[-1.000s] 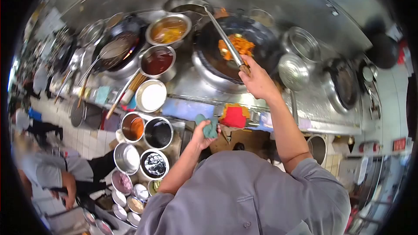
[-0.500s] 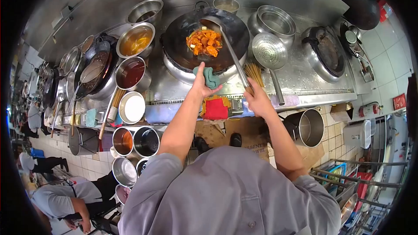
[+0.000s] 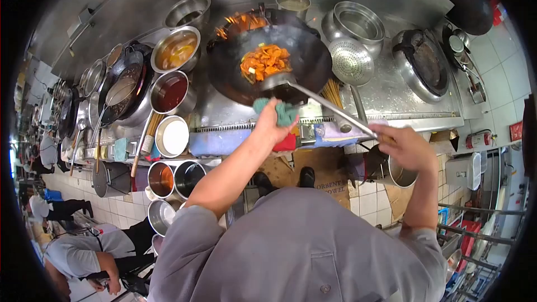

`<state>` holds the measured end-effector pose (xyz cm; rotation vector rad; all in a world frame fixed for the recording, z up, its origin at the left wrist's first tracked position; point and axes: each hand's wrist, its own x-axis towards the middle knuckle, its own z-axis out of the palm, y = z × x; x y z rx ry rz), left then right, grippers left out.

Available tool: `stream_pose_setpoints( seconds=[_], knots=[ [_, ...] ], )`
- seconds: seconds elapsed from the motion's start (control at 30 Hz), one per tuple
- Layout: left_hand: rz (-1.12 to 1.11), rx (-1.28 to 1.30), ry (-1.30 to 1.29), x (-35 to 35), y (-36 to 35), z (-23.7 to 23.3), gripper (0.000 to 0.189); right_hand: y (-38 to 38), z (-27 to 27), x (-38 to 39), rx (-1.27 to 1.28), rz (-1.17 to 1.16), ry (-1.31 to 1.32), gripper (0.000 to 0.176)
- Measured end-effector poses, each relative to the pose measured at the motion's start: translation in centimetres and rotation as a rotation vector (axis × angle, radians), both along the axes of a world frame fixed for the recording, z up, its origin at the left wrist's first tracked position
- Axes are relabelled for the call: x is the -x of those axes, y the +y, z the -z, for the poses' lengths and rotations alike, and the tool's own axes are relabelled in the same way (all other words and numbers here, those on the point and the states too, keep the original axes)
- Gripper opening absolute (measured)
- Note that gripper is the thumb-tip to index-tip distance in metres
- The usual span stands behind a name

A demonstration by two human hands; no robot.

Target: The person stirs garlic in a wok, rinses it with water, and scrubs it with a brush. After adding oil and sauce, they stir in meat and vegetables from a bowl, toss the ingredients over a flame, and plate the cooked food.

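Note:
My left hand (image 3: 273,126) is closed on a folded green cloth (image 3: 286,114) at the near rim of a black wok (image 3: 310,50). The wok is tilted, its far side raised. Orange, sauce-coated pieces of food (image 3: 265,60) lie in its middle. A long-handled ladle (image 3: 330,104) is in my right hand (image 3: 411,148), fingers wrapped round the wooden end of its handle. The ladle's bowl rests inside the wok, against the near side of the food. What the cloth covers at the rim is hidden.
Orange flames (image 3: 240,22) rise behind the wok. Close on its right lie a perforated skimmer (image 3: 351,62) and a bamboo brush (image 3: 333,94). On its left stand a bowl of yellowish liquid (image 3: 176,50) and a pot of dark red sauce (image 3: 168,92). Another person (image 3: 92,251) is at lower left.
The wok has tipped, and flames now show behind it. My right hand has swung out right, drawing the ladle's bowl from the food's far side to its near side.

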<state>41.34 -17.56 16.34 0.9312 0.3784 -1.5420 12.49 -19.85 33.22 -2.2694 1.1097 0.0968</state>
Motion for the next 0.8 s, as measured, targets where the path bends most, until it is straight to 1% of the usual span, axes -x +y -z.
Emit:
stream_pose_setpoints(
  seconds=[0.03, 0.07, 0.13, 0.17, 0.2, 0.23, 0.3, 0.33, 0.37, 0.4, 0.43, 0.47, 0.5, 0.53, 0.6, 0.63, 0.67, 0.77, 0.8],
  knots=[
    [0.015, 0.005, 0.024, -0.6, -1.1, 0.7, 0.011, -0.6, 0.1, -1.0, -0.02, -0.012, -0.005, 0.049],
    [0.008, 0.01, 0.004, -1.0, -2.3, 1.6, 0.011, -1.5, 1.6, -2.1, 0.011, -0.005, 0.006, 0.046],
    [0.038, 0.031, -0.019, -1.6, -3.9, 4.1, 0.012, -3.7, 5.4, -4.2, 0.06, -0.043, -0.111, 0.044],
    [0.036, 0.032, -0.018, -1.3, -3.6, 5.3, 0.012, -4.6, 7.3, -5.4, 0.131, -0.039, -0.102, 0.044],
    [0.006, 0.021, -0.084, -0.8, -2.8, 6.5, 0.012, -4.8, 8.0, -6.8, 0.205, -0.037, -0.097, 0.044],
    [-0.025, 0.007, -0.15, -0.4, -1.7, 7.7, 0.013, -4.6, 8.0, -7.4, 0.206, -0.042, -0.099, 0.044],
    [0.097, 0.004, -0.097, 0.6, 1.4, 9.8, 0.016, -4.0, 7.3, -8.8, 0.197, 0.082, -0.05, 0.044],
    [0.123, -0.079, -0.052, 1.7, 3.0, 9.2, 0.017, -3.7, 7.5, -8.4, 0.224, 0.068, -0.131, 0.044],
    [0.149, -0.075, -0.047, 2.7, 4.5, 5.5, 0.02, -3.5, 7.2, -8.0, 0.231, 0.063, -0.134, 0.044],
    [0.105, -0.046, 0.003, 3.0, 4.0, 2.9, 0.021, -3.2, 6.6, -7.4, 0.196, 0.057, -0.167, 0.045],
    [0.062, -0.028, 0.056, 3.0, 3.3, 1.6, 0.022, -2.7, 6.1, -6.6, 0.15, 0.054, -0.197, 0.045],
    [0.031, -0.016, 0.049, 2.0, 1.9, 1.4, 0.021, -2.5, 5.9, -5.6, 0.173, 0.026, -0.19, 0.044],
    [-0.002, 0.006, 0.038, 0.7, -0.1, 1.0, 0.02, -1.8, 3.8, -5.3, 0.089, 0.037, -0.132, 0.044],
    [0.015, 0.027, 0.008, -0.3, -1.4, 1.7, 0.017, -1.5, 3.0, -4.3, 0.096, -0.003, -0.129, 0.044],
    [0.047, 0.059, 0.009, -0.1, -0.1, 1.7, 0.017, -1.0, 0.3, -2.2, 0.136, -0.046, -0.132, 0.044],
    [0.081, 0.076, 0.016, 0.1, 0.6, 1.6, 0.016, -0.4, -1.5, -1.5, 0.082, -0.046, -0.06, 0.043],
    [0.129, 0.069, 0.001, 0.6, 2.0, -1.5, 0.016, 0.0, -2.3, -1.1, 0.014, -0.045, 0.014, 0.042],
    [0.088, 0.011, 0.063, -0.7, -0.1, -1.2, 0.015, -1.2, -0.8, -2.2, 0.035, -0.062, 0.027, 0.041],
    [0.092, 0.04, 0.037, -1.2, -1.3, -0.3, 0.016, -2.3, 1.0, -3.0, 0.07, -0.06, -0.008, 0.04]
  ],
)
